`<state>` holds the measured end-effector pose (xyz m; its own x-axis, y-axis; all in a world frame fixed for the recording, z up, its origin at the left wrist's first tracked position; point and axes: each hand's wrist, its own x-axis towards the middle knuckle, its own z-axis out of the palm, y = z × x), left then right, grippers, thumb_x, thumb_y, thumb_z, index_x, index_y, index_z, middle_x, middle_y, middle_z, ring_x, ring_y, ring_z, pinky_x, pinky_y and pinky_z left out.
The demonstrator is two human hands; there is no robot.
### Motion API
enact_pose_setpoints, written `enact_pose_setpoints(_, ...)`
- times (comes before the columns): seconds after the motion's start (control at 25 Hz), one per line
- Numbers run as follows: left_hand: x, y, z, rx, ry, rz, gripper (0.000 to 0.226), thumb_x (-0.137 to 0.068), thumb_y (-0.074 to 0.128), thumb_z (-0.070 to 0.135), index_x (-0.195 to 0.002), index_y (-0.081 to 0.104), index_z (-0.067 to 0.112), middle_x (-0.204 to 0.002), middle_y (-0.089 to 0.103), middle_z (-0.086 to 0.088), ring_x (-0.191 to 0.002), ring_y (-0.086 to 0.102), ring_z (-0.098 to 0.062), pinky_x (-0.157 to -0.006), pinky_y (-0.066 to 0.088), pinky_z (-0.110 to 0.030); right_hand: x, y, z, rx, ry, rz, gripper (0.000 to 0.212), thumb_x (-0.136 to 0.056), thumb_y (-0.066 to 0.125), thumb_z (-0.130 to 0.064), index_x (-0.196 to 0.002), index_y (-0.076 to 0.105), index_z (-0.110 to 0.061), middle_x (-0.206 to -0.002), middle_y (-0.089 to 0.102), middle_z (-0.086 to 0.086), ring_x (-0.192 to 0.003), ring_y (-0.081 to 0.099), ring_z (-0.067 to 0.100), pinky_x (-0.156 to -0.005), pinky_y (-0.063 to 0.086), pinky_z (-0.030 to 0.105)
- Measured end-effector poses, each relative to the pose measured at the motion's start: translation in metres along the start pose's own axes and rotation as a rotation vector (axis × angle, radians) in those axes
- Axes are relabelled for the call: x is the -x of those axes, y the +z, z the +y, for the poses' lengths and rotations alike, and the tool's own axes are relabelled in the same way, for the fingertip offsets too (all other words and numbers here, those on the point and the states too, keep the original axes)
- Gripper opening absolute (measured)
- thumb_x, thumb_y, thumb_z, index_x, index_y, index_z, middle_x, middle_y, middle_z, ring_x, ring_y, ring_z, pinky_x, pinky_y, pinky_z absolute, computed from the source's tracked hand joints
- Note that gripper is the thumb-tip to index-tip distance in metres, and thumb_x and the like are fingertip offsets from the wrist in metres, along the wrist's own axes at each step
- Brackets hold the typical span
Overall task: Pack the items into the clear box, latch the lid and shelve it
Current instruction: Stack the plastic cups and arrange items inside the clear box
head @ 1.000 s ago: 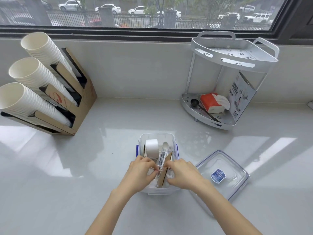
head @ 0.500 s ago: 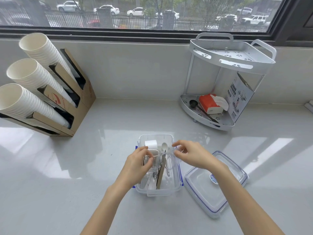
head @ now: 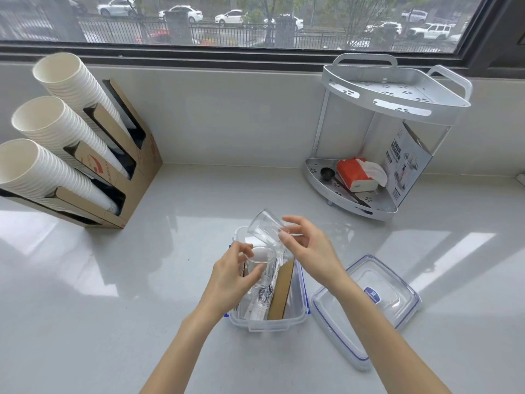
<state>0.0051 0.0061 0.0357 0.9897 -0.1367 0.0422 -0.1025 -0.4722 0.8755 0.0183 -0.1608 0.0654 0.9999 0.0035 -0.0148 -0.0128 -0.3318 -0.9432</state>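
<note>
The clear box with blue latches stands open on the white counter in front of me. Inside it I see a brown cardboard piece and plastic-wrapped cutlery. My left hand grips an upright clear cup over the box. My right hand holds a second clear cup, tilted on its side above the box's far end. The clear lid with a blue seal and label lies flat just right of the box.
A silver two-tier corner shelf stands at the back right; its lower tier holds a red tissue pack, a black scoop and a leaflet. A cardboard holder with three stacks of white paper cups sits at the left.
Both hands rose from inside the box. Each now holds a clear cup; the right one lifted its cup up and tilted it over the box's far end.
</note>
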Motion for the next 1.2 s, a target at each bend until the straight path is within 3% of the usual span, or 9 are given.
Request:
enact_pose_setpoints(0.08,0.000,0.001,0.002,0.086,-0.014,0.012,0.027,-0.078,0.065,0.018,-0.080,0.040,0.029,-0.113,0.052,0.009,-0.084,0.057,-0.001,-0.067,0.045,-0.006,0.003,0.007,0.002,-0.041,-0.012,-0.042,0.038,-0.086,0.061,-0.021,-0.122,0.050,-0.025,-0.103,0.060,-0.005,-0.093,0.063,0.013,-0.077,0.049,0.016)
enact_pose_setpoints(0.28,-0.002,-0.001,0.004,0.180,0.003,0.052,0.033,-0.076,0.067,0.019,-0.091,0.040,0.030,-0.109,0.053,0.016,-0.099,0.056,-0.002,-0.074,0.047,-0.006,0.007,0.017,0.010,0.046,-0.064,-0.059,0.049,-0.082,0.065,-0.016,-0.127,0.045,-0.023,-0.106,0.058,-0.003,-0.103,0.057,0.012,-0.093,0.048,0.030)
enact_pose_setpoints(0.64,-0.001,0.001,0.005,0.226,0.021,0.028,0.044,-0.076,0.068,0.015,-0.106,0.039,0.026,-0.107,0.051,0.020,-0.098,0.054,0.005,-0.075,0.043,0.000,0.006,0.019,0.017,0.076,-0.063,-0.078,0.067,-0.082,0.065,-0.024,-0.138,0.030,-0.031,-0.106,0.053,-0.006,-0.105,0.053,0.011,-0.093,0.044,0.026)
enact_pose_setpoints(0.8,0.001,0.001,0.006,0.225,0.027,0.021,0.047,-0.075,0.068,0.013,-0.108,0.038,0.028,-0.105,0.048,0.026,-0.096,0.052,0.009,-0.075,0.041,0.002,0.006,0.019,0.015,0.040,-0.095,-0.078,0.064,-0.082,0.065,-0.026,-0.134,0.030,-0.039,-0.119,0.047,-0.005,-0.107,0.051,0.004,-0.087,0.042,0.014)
enact_pose_setpoints(0.88,0.002,0.001,0.005,0.222,0.022,0.032,0.049,-0.075,0.069,0.014,-0.109,0.037,0.030,-0.106,0.047,0.027,-0.097,0.052,0.007,-0.075,0.042,0.001,0.008,0.021,0.015,0.049,-0.117,-0.106,0.062,-0.082,0.065,-0.027,-0.132,0.031,-0.043,-0.120,0.047,-0.007,-0.107,0.051,0.000,-0.088,0.042,0.016)
enact_pose_setpoints(1.0,0.003,-0.001,0.000,0.214,0.000,0.069,0.049,-0.075,0.068,0.013,-0.112,0.039,0.028,-0.110,0.051,0.017,-0.099,0.054,-0.002,-0.078,0.045,-0.006,0.007,0.022,0.019,0.042,-0.100,-0.101,0.055,-0.086,0.059,-0.029,-0.135,0.034,-0.034,-0.119,0.046,-0.009,-0.108,0.051,0.004,-0.089,0.042,0.017)
enact_pose_setpoints(1.12,0.004,-0.005,-0.006,0.173,-0.021,0.129,0.053,-0.076,0.067,0.011,-0.121,0.041,0.019,-0.118,0.047,0.005,-0.105,0.051,-0.011,-0.084,0.043,-0.018,0.003,0.025,0.026,0.102,-0.034,-0.083,0.038,-0.092,0.050,-0.022,-0.130,0.044,-0.023,-0.118,0.050,-0.001,-0.104,0.053,0.011,-0.076,0.042,0.003)
enact_pose_setpoints(1.2,0.004,-0.008,-0.009,0.149,-0.018,0.154,0.055,-0.075,0.067,0.010,-0.123,0.041,0.016,-0.119,0.044,0.003,-0.104,0.051,-0.011,-0.083,0.042,-0.017,0.002,0.028,0.032,0.220,0.006,-0.112,0.033,-0.093,0.047,-0.017,-0.126,0.050,-0.016,-0.123,0.052,0.007,-0.101,0.053,0.012,-0.082,0.041,0.008)
